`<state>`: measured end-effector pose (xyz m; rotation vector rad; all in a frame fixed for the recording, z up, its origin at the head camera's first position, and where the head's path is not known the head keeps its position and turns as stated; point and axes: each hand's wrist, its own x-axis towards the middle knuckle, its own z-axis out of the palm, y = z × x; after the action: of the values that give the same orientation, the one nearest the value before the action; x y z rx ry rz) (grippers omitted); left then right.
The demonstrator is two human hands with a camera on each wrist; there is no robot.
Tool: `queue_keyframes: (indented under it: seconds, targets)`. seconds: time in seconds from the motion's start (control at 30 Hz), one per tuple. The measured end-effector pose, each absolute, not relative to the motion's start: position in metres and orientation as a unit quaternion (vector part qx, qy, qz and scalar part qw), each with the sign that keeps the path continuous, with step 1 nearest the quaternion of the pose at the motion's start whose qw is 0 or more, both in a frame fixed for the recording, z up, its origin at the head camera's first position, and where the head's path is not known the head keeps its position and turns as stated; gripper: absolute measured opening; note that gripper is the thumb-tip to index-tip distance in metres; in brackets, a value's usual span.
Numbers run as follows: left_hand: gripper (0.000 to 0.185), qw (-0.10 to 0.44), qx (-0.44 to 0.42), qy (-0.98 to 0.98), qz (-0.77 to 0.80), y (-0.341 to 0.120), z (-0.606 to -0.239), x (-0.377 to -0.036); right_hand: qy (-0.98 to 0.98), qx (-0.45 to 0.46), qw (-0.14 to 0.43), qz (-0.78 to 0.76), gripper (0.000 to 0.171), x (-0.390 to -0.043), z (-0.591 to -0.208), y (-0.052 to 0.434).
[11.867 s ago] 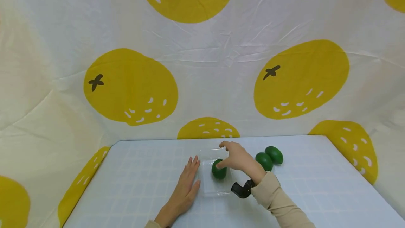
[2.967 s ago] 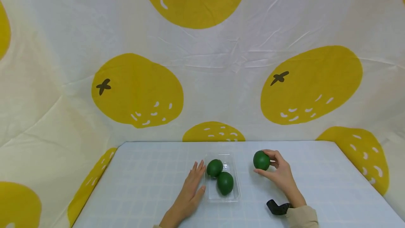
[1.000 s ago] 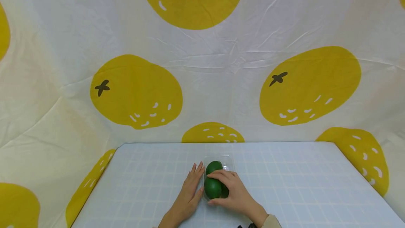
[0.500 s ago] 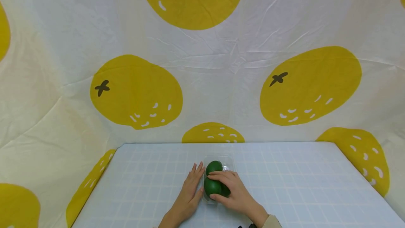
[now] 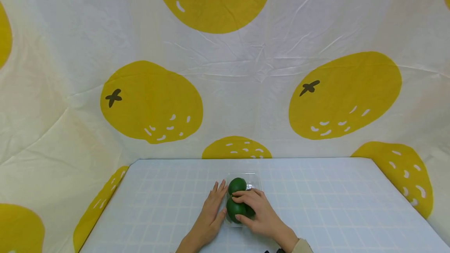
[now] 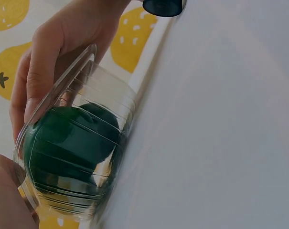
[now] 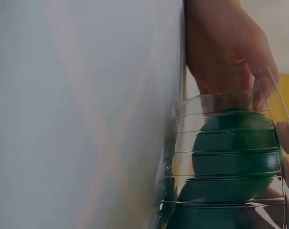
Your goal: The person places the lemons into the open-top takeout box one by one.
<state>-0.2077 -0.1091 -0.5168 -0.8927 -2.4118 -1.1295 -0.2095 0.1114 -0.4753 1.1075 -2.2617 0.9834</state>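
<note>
In the head view, a clear plastic tray (image 5: 256, 178) stands on the light checked table (image 5: 316, 206), with green round fruits inside. The right hand (image 5: 258, 216) lies over the near fruit (image 5: 234, 208), its fingers curled around it. The far fruit (image 5: 237, 185) sits just behind, touching it. The left hand (image 5: 211, 214) rests flat, fingers straight, against the left side of the tray.

The left wrist view shows what the head view hides: the ribbed wall of the tray (image 6: 106, 100) and the right hand's fingers (image 6: 39, 71) over the fruit (image 6: 68, 143). The right wrist view shows the fruit (image 7: 235, 152) through the wall, with the left hand (image 7: 225, 47) touching the tray from outside.
</note>
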Motion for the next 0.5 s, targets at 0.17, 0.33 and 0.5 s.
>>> queue_keyframes:
  seconds: [0.17, 0.33, 0.5]
  targets:
    - [0.058, 0.167, -0.313, -0.847, -0.397, -0.1091, -0.5163, -0.2072, -0.815, 0.399, 0.244, 0.341, 0.035, -0.2104, -0.4759, 0.1089]
    - [0.059, 0.167, -0.313, -0.847, -0.395, -0.1094, -0.5165, -0.2071, -0.824, 0.390, 0.249, 0.327, 0.033, -0.2113, -0.4771, 0.1082]
    - [0.058, 0.162, -0.314, -0.847, -0.398, -0.1096, -0.5171, -0.2072, -0.831, 0.385, 0.257, 0.309, 0.034, -0.2122, -0.4803, 0.1088]
